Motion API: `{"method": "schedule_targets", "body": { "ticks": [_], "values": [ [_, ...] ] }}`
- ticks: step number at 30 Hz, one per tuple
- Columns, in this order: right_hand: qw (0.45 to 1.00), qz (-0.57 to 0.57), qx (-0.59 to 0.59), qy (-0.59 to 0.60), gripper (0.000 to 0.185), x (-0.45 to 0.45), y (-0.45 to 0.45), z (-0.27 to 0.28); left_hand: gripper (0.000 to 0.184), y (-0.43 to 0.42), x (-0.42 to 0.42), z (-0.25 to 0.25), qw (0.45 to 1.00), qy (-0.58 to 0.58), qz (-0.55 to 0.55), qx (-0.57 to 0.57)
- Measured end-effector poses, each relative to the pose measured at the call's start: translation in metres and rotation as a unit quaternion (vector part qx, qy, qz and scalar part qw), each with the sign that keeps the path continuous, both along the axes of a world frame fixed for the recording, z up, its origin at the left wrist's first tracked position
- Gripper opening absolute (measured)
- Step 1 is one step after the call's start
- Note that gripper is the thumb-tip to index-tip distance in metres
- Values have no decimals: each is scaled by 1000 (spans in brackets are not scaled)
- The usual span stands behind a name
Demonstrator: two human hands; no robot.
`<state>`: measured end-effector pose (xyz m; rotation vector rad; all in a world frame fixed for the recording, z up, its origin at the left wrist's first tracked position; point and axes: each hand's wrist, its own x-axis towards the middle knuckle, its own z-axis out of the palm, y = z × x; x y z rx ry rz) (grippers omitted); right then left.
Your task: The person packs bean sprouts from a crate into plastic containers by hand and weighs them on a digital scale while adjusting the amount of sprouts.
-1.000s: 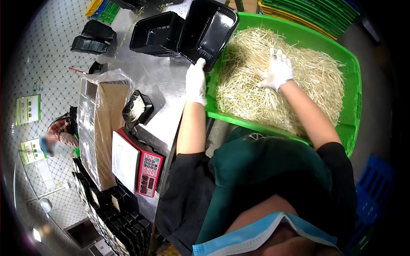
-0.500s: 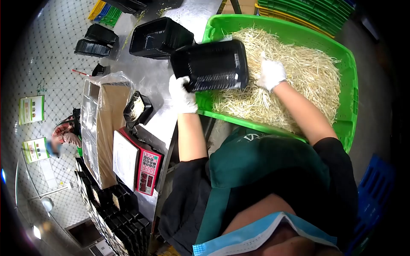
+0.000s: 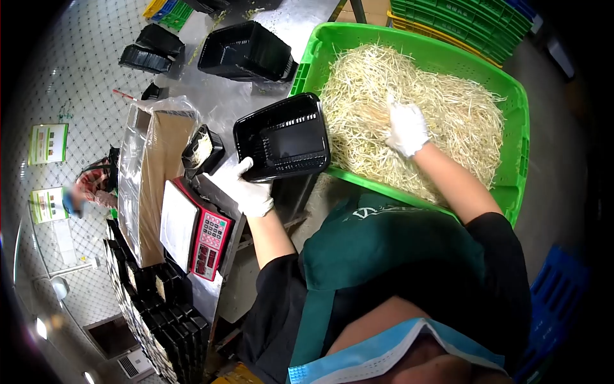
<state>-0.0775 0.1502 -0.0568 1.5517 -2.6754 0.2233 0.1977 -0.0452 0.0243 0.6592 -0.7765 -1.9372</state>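
Observation:
My gloved left hand (image 3: 246, 189) grips a black plastic tray (image 3: 291, 144) by its near left corner, the thumb over the rim. The tray is tilted and nothing shows inside it. My gloved right hand (image 3: 407, 130) rests on a heap of bean sprouts (image 3: 460, 109), one finger stretched out and the other fingertips partly sunk among the strands. The sprouts lie in a large green crate (image 3: 521, 153), whose left edge is close beside the held tray.
A stack of black trays (image 3: 246, 54) stands on the metal table (image 3: 224, 102). A red scale (image 3: 208, 246), a small tray of sprouts (image 3: 203, 152) and a plastic-covered cardboard box (image 3: 153, 179) are at left. Filled trays (image 3: 173, 320) are piled below. Another person (image 3: 96, 182) is farther off.
My left hand has brought the tray down and left, off the crate's edge, and turned it. My right hand stays on the sprouts, with little shift.

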Motion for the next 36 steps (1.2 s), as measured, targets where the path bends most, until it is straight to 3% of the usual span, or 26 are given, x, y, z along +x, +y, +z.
{"method": "schedule_targets", "body": {
  "ticks": [2,4,6,8,9,11,12,13,14,15,16,17,19,20,22,25,27,28,29,30,32,35,36],
  "values": [
    [998,46,-38,-9,86,-15,14,-11,53,14,8,6,1000,-19,0,10],
    [982,-28,-44,-179,88,-27,16,7,54,34,5,15,999,-20,24,-9],
    [963,-49,-116,-237,85,-41,42,26,53,38,10,13,999,-19,-20,45],
    [898,-22,-226,-377,89,-63,57,25,50,38,3,12,998,-5,-32,46],
    [901,-18,-222,-372,89,-68,61,33,49,38,-5,12,987,-130,-26,-89],
    [957,128,-212,-149,94,-75,69,65,42,38,-35,29,995,-46,-84,-10],
    [958,134,-208,-144,94,-74,65,77,45,32,-55,30,988,-96,-104,-68],
    [967,177,-161,-90,96,-68,57,89,48,35,-78,42,962,-176,-96,-187],
    [968,222,-115,-36,99,-60,45,105,52,45,-101,42,883,-293,8,-367],
    [968,249,-26,21,89,-44,36,130,57,43,-116,44,753,-330,28,-568],
    [928,329,-124,126,83,-45,21,117,43,57,-130,48,654,-332,111,-671],
    [916,339,-124,175,70,-37,9,121,40,68,-131,67,676,-370,-24,-637],
    [906,326,-101,251,42,-16,-20,129,44,73,-124,66,659,-462,-127,-579],
    [908,303,-74,279,28,-3,-37,130,48,72,-118,50,675,-452,-91,-575],
    [899,280,-94,323,11,36,-73,134,57,52,-94,32,809,-302,-115,-492],
    [901,277,-165,289,9,117,-134,144,60,30,-44,16,943,-157,-35,-291],
    [925,296,-127,202,17,176,-171,156,69,7,9,21,980,-38,-3,-197],
    [934,308,-109,144,23,205,-192,164,75,-4,39,25,987,48,-3,-150],
    [923,334,-147,118,36,237,-209,170,79,-23,68,27,988,27,36,-149],
    [871,394,-256,143,43,265,-229,165,83,-41,99,25,987,4,77,-143],
    [872,428,-232,48,45,329,-272,157,77,-67,158,36,985,60,157,-46],
    [859,474,-192,3,42,419,-308,174,68,-109,243,28,970,59,227,-67],
    [848,493,-194,-5,40,442,-319,176,67,-118,269,29,966,80,243,-23]
  ]
}}
